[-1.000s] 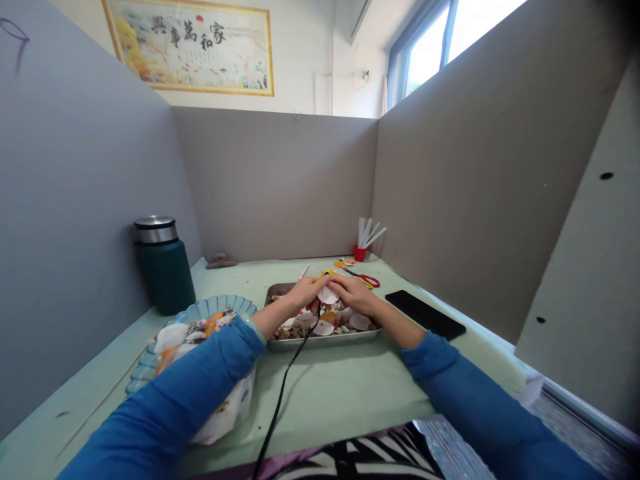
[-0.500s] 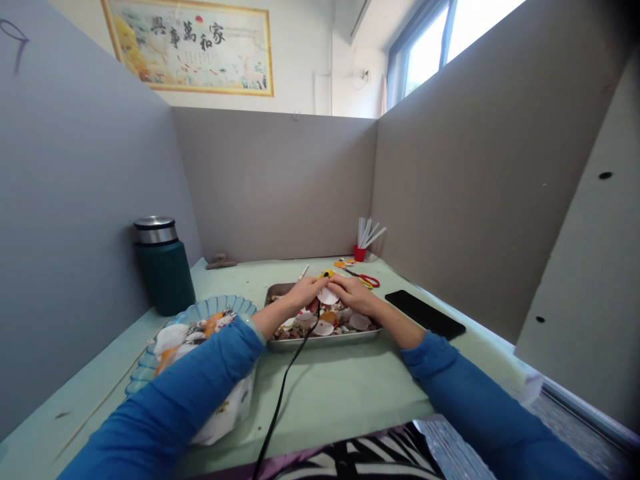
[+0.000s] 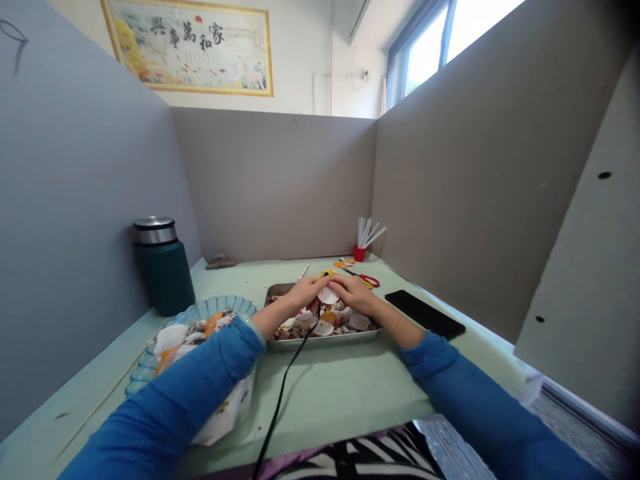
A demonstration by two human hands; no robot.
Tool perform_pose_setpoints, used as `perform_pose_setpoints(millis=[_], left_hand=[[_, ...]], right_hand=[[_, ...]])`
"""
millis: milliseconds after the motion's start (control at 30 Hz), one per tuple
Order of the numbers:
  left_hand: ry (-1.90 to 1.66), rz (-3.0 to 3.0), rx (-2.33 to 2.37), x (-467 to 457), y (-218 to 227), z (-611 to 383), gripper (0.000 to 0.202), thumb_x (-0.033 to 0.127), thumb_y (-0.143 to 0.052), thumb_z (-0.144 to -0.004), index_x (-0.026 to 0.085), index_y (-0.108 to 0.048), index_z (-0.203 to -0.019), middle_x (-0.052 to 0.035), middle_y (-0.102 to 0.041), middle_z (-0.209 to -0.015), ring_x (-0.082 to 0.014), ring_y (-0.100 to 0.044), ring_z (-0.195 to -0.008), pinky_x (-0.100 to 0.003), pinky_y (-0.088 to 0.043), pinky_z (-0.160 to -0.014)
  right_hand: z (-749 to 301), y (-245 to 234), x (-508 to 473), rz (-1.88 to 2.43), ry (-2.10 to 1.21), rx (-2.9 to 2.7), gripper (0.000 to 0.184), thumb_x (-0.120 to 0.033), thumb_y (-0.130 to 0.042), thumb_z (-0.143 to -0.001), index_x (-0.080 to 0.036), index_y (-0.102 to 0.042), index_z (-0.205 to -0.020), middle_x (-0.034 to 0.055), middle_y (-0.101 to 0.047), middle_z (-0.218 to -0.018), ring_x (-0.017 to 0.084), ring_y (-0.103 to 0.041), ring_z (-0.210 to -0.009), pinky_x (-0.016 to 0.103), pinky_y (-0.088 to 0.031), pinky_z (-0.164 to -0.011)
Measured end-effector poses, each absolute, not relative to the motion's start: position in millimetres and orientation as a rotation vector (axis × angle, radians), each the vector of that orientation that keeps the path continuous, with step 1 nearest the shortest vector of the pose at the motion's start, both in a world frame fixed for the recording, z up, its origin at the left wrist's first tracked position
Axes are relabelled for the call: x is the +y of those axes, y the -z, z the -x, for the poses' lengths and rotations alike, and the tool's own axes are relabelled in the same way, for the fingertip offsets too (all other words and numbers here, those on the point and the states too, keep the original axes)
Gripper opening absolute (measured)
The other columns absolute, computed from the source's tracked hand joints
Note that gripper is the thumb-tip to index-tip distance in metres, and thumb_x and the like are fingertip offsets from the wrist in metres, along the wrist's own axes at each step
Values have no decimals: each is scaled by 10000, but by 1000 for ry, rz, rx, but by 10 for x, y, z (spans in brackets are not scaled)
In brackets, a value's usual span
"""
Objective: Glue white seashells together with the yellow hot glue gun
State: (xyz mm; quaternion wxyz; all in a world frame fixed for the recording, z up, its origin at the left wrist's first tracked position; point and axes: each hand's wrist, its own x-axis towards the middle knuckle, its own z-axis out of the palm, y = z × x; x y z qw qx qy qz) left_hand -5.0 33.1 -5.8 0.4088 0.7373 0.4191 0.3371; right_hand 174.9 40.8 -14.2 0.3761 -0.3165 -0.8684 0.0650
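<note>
My left hand [image 3: 309, 291] and my right hand [image 3: 350, 293] meet above a metal tray [image 3: 325, 342] of shells. Between them is a white seashell [image 3: 329, 295], its top edge pinched by the closed fingers of both hands. Just beyond the fingertips a bit of a yellow object [image 3: 327, 273] shows, too covered to name. From under the hands a black cord [image 3: 286, 377] runs toward me across the cloth. White and orange shells [image 3: 330, 319] and small shell pieces fill the tray.
At left stand a green flask [image 3: 165, 277] and a blue scalloped dish [image 3: 137, 373] of shells. Beyond the tray lie red-handled scissors [image 3: 369, 281], near a red cup [image 3: 359, 253] of white sticks. A black phone [image 3: 425, 313] lies at right. Grey partitions [image 3: 275, 183] enclose the table.
</note>
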Motion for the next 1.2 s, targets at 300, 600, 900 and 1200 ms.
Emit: perform_pose_setpoints(millis=[300, 600, 900, 1200], left_hand=[[-875, -1815, 1075, 337, 58, 35, 510, 594, -441, -840, 147, -548, -620, 25, -435, -367, -71, -361, -316, -208, -219, -360], [-881, -1805, 1077, 310, 34, 20, 488, 560, -443, -850, 145, -544, -614, 32, -425, -367, -76, -357, -313, -213, -209, -356], [-887, -1812, 1065, 300, 28, 28, 465, 524, -447, -873, 145, -538, -618, 37, -412, -353, -71, -345, -312, -214, -189, -351], [-891, -1811, 1087, 295, 23, 27, 475, 519, -450, -877, 140, -538, -606, 40, -410, -352, -62, -348, -314, -199, -202, -365]], right_hand=[[-1754, 144, 412, 825, -145, -2216, 308, -360, -409, -951, -174, -652, -988, 66, -675, -863, 186, -581, -786, 283, -418, -711], [-1756, 137, 408, 815, -172, -2205, 305, -358, -416, -947, -176, -660, -960, 61, -678, -862, 181, -581, -781, 279, -417, -714], [-1772, 132, 403, 787, -187, -2190, 319, -362, -433, -938, -172, -689, -954, 50, -681, -820, 169, -569, -739, 269, -414, -683], [-1782, 131, 392, 724, -217, -2163, 321, -350, -436, -940, -163, -697, -951, 53, -690, -844, 165, -581, -746, 269, -419, -685]])
